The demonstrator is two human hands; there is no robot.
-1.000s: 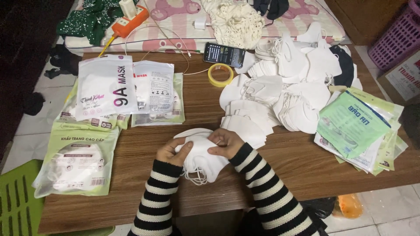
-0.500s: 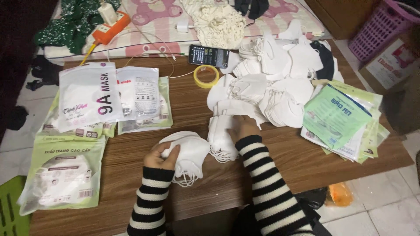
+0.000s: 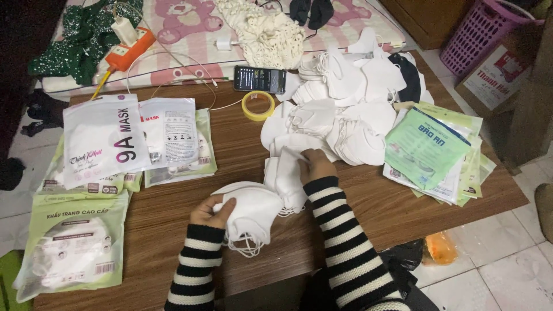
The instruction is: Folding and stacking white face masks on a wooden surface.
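My left hand (image 3: 212, 211) grips a small stack of white face masks (image 3: 253, 208) by its left edge, just above the wooden table (image 3: 173, 207); ear loops hang below the stack. My right hand (image 3: 315, 165) rests its fingers on a short pile of white masks (image 3: 286, 178) right beside the held stack. Behind that, a large heap of loose white masks (image 3: 345, 109) spreads across the table's far right. Both arms wear black-and-white striped sleeves.
White and green mask packages (image 3: 106, 141) lie at the left, a filled green package (image 3: 72, 245) at the near left corner. Green empty bags (image 3: 429, 150) are stacked at the right. A yellow tape roll (image 3: 257, 105) and a phone (image 3: 260, 79) sit at the back.
My right hand left the held stack and reached right and forward to the pile of masks. The left hand kept hold of its stack. The camera view shifted left.
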